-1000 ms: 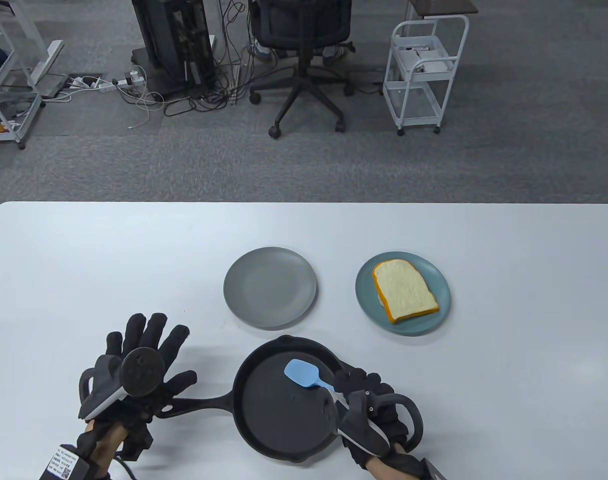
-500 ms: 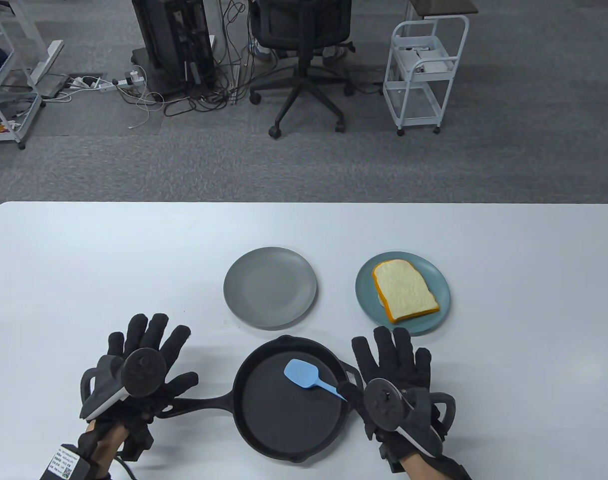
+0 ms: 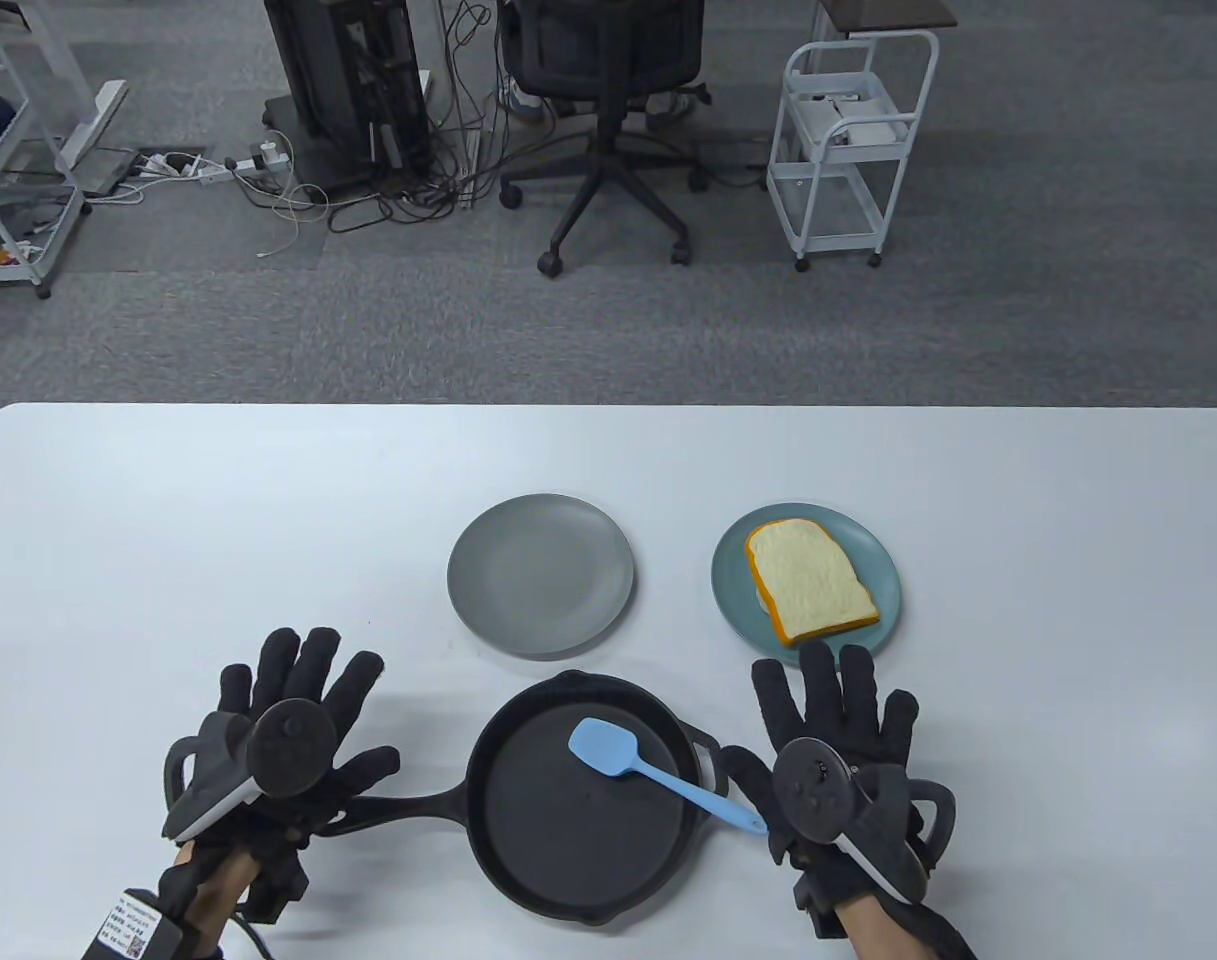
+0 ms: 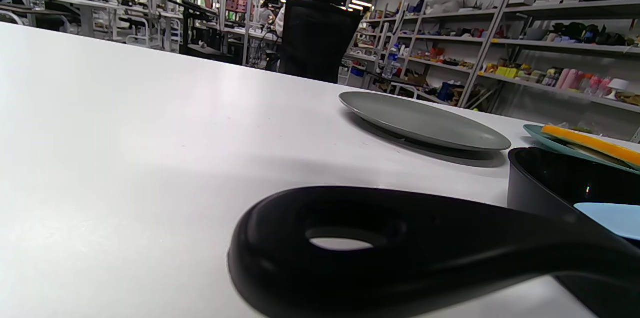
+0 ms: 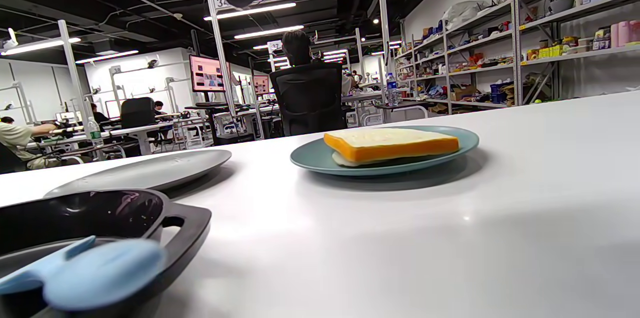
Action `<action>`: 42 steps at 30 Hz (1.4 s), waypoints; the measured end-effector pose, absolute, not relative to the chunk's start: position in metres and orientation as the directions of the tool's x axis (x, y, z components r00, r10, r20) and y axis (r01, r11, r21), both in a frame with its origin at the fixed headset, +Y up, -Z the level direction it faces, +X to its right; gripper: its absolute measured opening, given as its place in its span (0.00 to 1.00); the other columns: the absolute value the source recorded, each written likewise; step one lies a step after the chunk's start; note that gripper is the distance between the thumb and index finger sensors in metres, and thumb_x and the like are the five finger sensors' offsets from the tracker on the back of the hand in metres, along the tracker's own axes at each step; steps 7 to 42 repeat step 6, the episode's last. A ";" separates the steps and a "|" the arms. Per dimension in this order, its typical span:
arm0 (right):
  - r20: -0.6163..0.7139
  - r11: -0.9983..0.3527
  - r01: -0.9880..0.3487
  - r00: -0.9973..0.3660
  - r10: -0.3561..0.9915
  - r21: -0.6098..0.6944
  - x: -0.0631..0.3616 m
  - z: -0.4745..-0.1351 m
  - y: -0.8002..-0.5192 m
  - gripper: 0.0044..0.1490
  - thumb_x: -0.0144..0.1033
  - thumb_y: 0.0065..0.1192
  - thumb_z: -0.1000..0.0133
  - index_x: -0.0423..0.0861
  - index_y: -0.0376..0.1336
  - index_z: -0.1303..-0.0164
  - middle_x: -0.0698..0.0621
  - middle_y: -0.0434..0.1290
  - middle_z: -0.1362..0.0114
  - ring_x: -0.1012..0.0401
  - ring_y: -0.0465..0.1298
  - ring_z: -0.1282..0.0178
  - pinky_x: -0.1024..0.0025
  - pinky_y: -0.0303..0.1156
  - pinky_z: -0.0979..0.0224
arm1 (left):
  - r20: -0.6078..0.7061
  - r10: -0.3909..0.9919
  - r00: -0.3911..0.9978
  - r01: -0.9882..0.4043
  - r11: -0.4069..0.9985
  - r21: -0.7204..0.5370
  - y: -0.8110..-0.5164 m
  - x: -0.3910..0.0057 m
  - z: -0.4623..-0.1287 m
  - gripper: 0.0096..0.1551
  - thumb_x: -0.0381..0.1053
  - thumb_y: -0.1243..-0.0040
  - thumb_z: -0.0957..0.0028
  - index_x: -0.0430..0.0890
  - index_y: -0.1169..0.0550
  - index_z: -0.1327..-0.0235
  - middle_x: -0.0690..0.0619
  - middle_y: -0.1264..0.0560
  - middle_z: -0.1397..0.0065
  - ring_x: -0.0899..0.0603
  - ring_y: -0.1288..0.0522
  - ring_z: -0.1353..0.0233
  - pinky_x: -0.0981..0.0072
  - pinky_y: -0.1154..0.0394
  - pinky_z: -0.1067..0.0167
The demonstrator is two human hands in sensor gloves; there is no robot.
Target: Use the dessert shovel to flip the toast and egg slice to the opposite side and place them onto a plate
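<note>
Hands [image 3: 288, 725] [image 3: 833, 745] flat, empty | shovel [image 3: 658, 772] in pan [image 3: 528, 830] | toast [image 3: 810, 582] on plate [image 3: 738, 600]

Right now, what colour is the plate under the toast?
Teal blue-green; the plate under the toast shows best in the table view.

A white table [image 3: 168, 500] is carrying a grey plate [image 3: 540, 575], a teal plate [image 3: 848, 650] just to its right, and a black pan [image 3: 568, 840] lying nearer the front edge.
</note>
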State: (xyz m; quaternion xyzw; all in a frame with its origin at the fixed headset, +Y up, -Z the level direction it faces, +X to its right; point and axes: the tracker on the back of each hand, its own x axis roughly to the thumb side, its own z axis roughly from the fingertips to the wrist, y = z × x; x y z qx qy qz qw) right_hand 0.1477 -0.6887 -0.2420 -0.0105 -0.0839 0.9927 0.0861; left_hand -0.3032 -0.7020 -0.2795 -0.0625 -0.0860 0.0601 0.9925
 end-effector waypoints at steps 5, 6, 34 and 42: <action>-0.014 -0.973 -0.167 -0.985 0.171 -0.163 0.149 -0.243 -0.690 0.55 0.72 0.52 0.54 0.59 0.52 0.16 0.46 0.47 0.05 0.43 0.41 0.08 0.29 0.37 0.19 | 0.166 0.126 0.978 -0.104 0.985 -0.138 -0.703 -0.302 -0.279 0.57 0.82 0.60 0.68 0.66 0.52 0.19 0.53 0.63 0.10 0.35 0.71 0.13 0.31 0.69 0.23; -0.015 -0.972 -0.167 -0.985 0.172 -0.162 0.149 -0.243 -0.690 0.54 0.72 0.52 0.54 0.58 0.52 0.16 0.46 0.48 0.05 0.43 0.41 0.08 0.29 0.38 0.19 | 0.166 0.125 0.978 -0.103 0.985 -0.139 -0.703 -0.302 -0.279 0.57 0.82 0.60 0.68 0.66 0.52 0.19 0.53 0.63 0.10 0.35 0.71 0.13 0.31 0.69 0.23; -0.015 -0.972 -0.167 -0.985 0.172 -0.162 0.149 -0.243 -0.690 0.54 0.72 0.52 0.54 0.58 0.52 0.16 0.46 0.48 0.05 0.43 0.41 0.08 0.29 0.38 0.19 | 0.166 0.125 0.978 -0.103 0.985 -0.139 -0.703 -0.302 -0.279 0.57 0.82 0.60 0.68 0.66 0.52 0.19 0.53 0.63 0.10 0.35 0.71 0.13 0.31 0.69 0.23; -0.015 -0.972 -0.167 -0.985 0.172 -0.162 0.149 -0.243 -0.690 0.54 0.72 0.52 0.54 0.58 0.52 0.16 0.46 0.48 0.05 0.43 0.41 0.08 0.29 0.38 0.19 | 0.166 0.125 0.978 -0.103 0.985 -0.139 -0.703 -0.302 -0.279 0.57 0.82 0.60 0.68 0.66 0.52 0.19 0.53 0.63 0.10 0.35 0.71 0.13 0.31 0.69 0.23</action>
